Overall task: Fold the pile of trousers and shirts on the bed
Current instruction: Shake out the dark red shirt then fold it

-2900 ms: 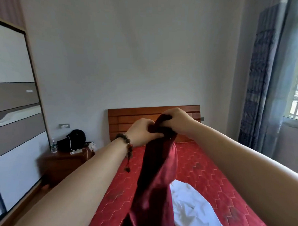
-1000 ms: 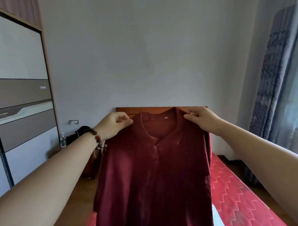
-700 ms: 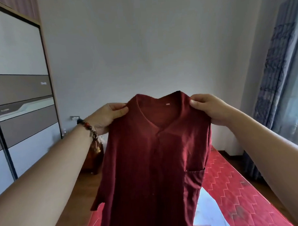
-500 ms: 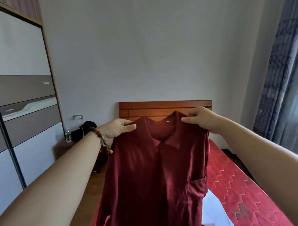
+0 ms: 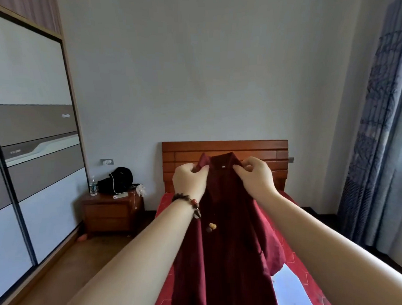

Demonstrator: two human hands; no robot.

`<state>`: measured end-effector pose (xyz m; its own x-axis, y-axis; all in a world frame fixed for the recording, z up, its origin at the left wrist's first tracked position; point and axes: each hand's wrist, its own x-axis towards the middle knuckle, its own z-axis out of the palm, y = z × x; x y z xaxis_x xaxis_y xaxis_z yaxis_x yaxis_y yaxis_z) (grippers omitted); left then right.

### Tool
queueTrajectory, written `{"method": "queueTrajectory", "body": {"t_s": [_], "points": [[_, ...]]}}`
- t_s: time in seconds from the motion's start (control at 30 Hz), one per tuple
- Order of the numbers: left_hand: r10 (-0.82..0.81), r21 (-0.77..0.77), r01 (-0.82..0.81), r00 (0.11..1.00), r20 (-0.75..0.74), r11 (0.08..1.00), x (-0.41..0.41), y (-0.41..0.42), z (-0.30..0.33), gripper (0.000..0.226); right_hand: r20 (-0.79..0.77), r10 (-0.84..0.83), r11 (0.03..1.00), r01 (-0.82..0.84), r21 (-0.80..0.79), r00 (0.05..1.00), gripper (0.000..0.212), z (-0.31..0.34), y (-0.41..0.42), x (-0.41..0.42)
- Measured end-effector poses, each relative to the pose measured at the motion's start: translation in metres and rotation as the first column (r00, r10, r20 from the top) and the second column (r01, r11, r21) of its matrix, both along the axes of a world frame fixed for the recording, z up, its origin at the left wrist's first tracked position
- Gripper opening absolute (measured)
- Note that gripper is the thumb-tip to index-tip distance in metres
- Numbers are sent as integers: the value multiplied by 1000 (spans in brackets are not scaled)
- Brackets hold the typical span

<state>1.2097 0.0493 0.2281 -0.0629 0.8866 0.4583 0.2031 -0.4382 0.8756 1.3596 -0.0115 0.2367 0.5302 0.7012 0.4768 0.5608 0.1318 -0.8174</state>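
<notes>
A dark red collared shirt (image 5: 226, 242) hangs in the air in front of me, over the bed (image 5: 302, 263) with its red patterned cover. My left hand (image 5: 189, 182) pinches the shirt at the left of the collar. My right hand (image 5: 255, 177) pinches it at the right of the collar. The two hands are close together, so the shirt hangs narrow and gathered. A white garment (image 5: 289, 284) lies on the bed at the lower right, partly hidden by the shirt.
A wooden headboard (image 5: 225, 149) stands against the far wall. A wooden nightstand (image 5: 111, 212) at the left carries a black bag, a water bottle and a cable. A sliding wardrobe (image 5: 31, 147) fills the left side. Blue curtains (image 5: 377, 134) hang at the right.
My hands have moved in from the shoulders to the collar, close together, and dropped lower. The shirt, spread wide before, now hangs narrow.
</notes>
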Motion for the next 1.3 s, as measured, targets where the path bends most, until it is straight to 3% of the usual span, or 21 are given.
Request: {"method": "queueTrajectory", "body": {"t_s": [0.17,0.27,0.4,0.47,0.53,0.6,0.63,0.7,0.77,0.87,0.93,1.0,1.1,1.3], "points": [[-278,50,282,958,-68,958,8,-23,8,29,-335,324,941,-337,20,885,13,15,-17,-31],[-520,-5,520,854,-10,854,4,-24,6,29,-404,381,908,-418,-5,832,17,26,-26,-35],[-665,23,665,746,-15,746,-6,-15,-4,23,-168,386,890,-414,-193,907,18,43,-37,-22],[-661,45,663,749,-49,747,-11,-12,-3,23,260,282,949,-229,-215,924,16,54,-39,-9],[-666,53,673,738,-110,738,-16,-13,1,29,539,279,959,-202,-198,795,44,68,-41,4],[-689,54,705,705,-171,708,-18,-15,8,31,572,452,886,-271,-376,685,67,81,-40,9],[-693,54,714,693,-199,698,-18,-16,11,29,549,530,833,-276,-479,646,64,87,-39,9],[-674,59,700,704,-225,711,-17,-16,16,19,533,572,789,-240,-566,623,33,93,-34,7],[-618,78,638,765,-181,766,-19,-14,16,20,580,514,837,-223,-499,632,16,98,-29,6],[-444,200,482,872,-208,853,-30,-13,4,30,619,409,906,-216,-364,671,13,104,-27,9],[-280,357,390,904,-322,849,-41,-13,-10,30,556,418,905,-275,-325,718,14,109,-29,12],[-157,444,361,888,-432,820,-52,-12,-25,27,569,426,903,-291,-316,704,21,115,-32,12],[-101,419,351,853,-512,837,-60,-13,-40,26,633,431,901,-262,-347,643,25,122,-32,10],[-72,404,260,902,-425,877,-47,-32,-59,15,686,367,928,-201,-312,629,25,120,-27,-3]]}}
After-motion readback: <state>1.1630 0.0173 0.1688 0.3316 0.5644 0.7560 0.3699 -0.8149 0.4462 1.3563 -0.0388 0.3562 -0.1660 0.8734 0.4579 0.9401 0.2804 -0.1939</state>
